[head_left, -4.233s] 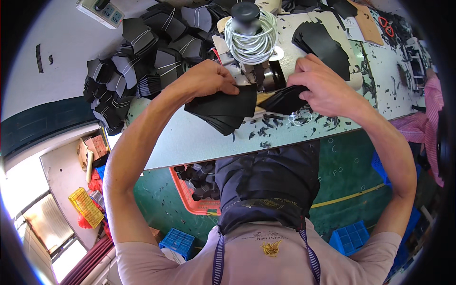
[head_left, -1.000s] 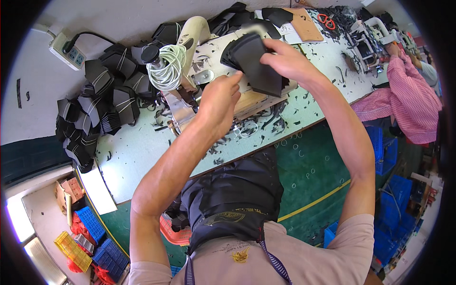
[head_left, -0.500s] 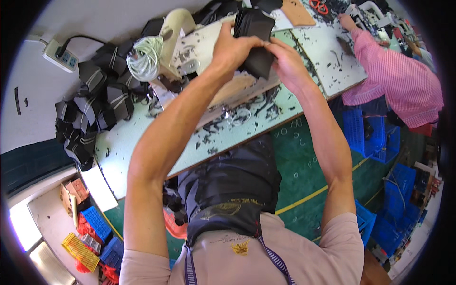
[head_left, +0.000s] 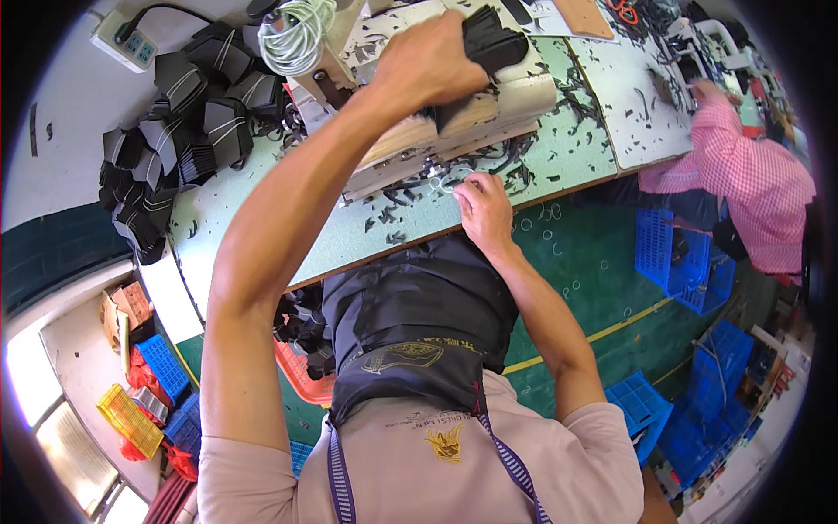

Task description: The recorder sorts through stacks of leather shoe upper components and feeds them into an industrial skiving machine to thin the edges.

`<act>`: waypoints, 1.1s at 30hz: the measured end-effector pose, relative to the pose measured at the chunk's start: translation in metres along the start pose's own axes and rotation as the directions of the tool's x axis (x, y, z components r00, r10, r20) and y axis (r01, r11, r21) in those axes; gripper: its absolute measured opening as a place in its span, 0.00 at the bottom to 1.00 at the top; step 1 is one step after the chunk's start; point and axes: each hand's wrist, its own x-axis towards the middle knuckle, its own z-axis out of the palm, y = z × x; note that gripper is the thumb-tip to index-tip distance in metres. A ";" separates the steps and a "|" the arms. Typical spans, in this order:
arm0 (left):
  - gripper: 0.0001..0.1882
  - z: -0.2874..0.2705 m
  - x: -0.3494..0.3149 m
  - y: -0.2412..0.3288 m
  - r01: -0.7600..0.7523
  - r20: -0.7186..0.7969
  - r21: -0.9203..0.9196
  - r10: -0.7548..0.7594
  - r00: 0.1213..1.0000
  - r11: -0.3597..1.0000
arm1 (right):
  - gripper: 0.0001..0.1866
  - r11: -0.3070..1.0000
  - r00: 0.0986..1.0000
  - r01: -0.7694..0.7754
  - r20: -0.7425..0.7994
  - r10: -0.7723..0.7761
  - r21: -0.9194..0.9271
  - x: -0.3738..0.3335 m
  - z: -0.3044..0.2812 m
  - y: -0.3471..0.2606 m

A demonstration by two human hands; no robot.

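My left hand (head_left: 429, 63) is closed around a thick stack of black sheet pieces (head_left: 494, 40), holding it above the pale bed of a machine (head_left: 471, 113). Low at the table's near edge, my right hand (head_left: 486, 212) has its fingers drawn together in a pinch. Its fingertips are at a thin white elastic band (head_left: 442, 184) among black scraps. Banded stacks of black pieces (head_left: 188, 131) are heaped at the left, with pale bands around them. A coil of pale cord (head_left: 297, 35) hangs on the machine's left side.
Black offcuts litter the pale green tabletop (head_left: 262, 236). A co-worker in a pink checked sleeve (head_left: 742, 166) works at the right. Blue crates (head_left: 672, 253) stand on the green floor, an orange basket (head_left: 305, 375) under the table. A power strip (head_left: 125, 39) is on the wall.
My right hand has let go of the stack and come down toward the table's near edge. My left hand keeps the stack, now a little farther right. The view has shifted slightly.
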 end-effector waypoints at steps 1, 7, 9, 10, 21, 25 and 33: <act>0.39 -0.006 -0.018 0.000 0.046 0.027 -0.166 -0.042 0.999 0.985 | 0.07 1.000 0.997 0.017 -0.071 -0.017 0.009 0.000 0.003 -0.001; 0.33 0.006 -0.152 -0.053 0.520 0.525 -0.849 -0.033 0.851 -0.098 | 0.03 0.507 0.910 -0.397 0.258 0.324 0.765 0.021 -0.025 -0.058; 0.34 0.014 -0.176 -0.064 0.543 0.556 -0.824 -0.042 0.830 -0.165 | 0.05 0.219 0.673 -0.734 0.644 0.364 0.643 0.041 -0.053 -0.087; 0.34 0.015 -0.187 -0.065 0.561 0.582 -0.796 -0.032 0.813 -0.229 | 0.12 0.260 0.585 -0.811 0.738 0.335 0.525 0.052 -0.068 -0.105; 0.40 -0.007 -0.226 -0.077 0.573 0.580 -0.813 -0.075 0.811 -0.099 | 0.24 0.487 0.874 -0.463 0.474 0.110 0.741 0.047 -0.070 -0.159; 0.42 0.000 -0.236 -0.084 0.646 0.644 -0.753 0.059 0.763 -0.126 | 0.24 0.807 0.949 -0.132 0.308 -0.065 0.576 0.032 -0.062 -0.147; 0.47 -0.017 -0.255 -0.108 0.304 0.288 -0.736 -0.126 0.949 0.605 | 0.25 -0.830 0.721 -0.433 0.688 -0.085 0.352 0.022 -0.081 -0.138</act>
